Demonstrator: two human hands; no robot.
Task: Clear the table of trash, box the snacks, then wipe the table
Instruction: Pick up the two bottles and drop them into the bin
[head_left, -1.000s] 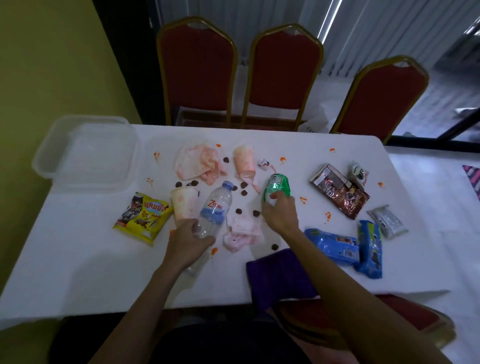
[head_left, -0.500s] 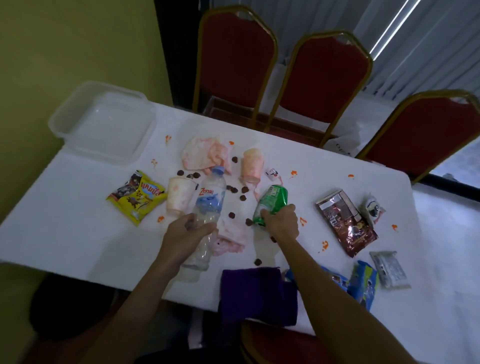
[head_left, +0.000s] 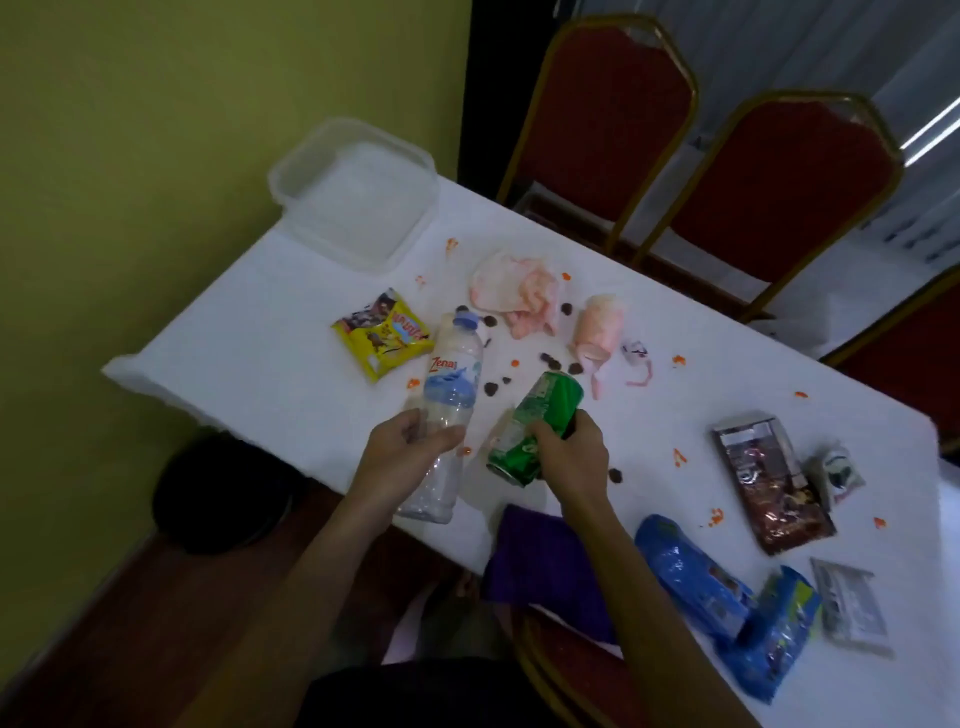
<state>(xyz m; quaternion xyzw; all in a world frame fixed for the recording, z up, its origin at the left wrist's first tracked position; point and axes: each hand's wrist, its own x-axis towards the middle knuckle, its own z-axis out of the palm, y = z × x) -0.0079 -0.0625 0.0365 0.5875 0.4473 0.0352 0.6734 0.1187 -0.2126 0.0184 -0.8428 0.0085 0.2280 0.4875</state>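
Left hand (head_left: 400, 457) has its fingers curled round the lower body of the clear water bottle (head_left: 449, 384), and the right hand (head_left: 571, 457) is wrapped round the dented green can (head_left: 540, 415); both are held tilted, side by side, over the near edge of the white table (head_left: 291, 374). Just beyond them are brown crumbs (head_left: 491, 387), orange spots (head_left: 678, 457), stained tissues (head_left: 514, 291) and a tipped paper cup (head_left: 597, 332). A yellow snack packet (head_left: 384, 332) lies beside the bottle cap and an empty clear box (head_left: 353, 192) sits on the far-left corner. By the right forearm a purple cloth (head_left: 545, 561) hangs over the edge, with blue packets (head_left: 691, 577), a brown packet (head_left: 769, 483) and a silver packet (head_left: 852, 608) further right; a black bin (head_left: 218, 493) stands on the floor at left.
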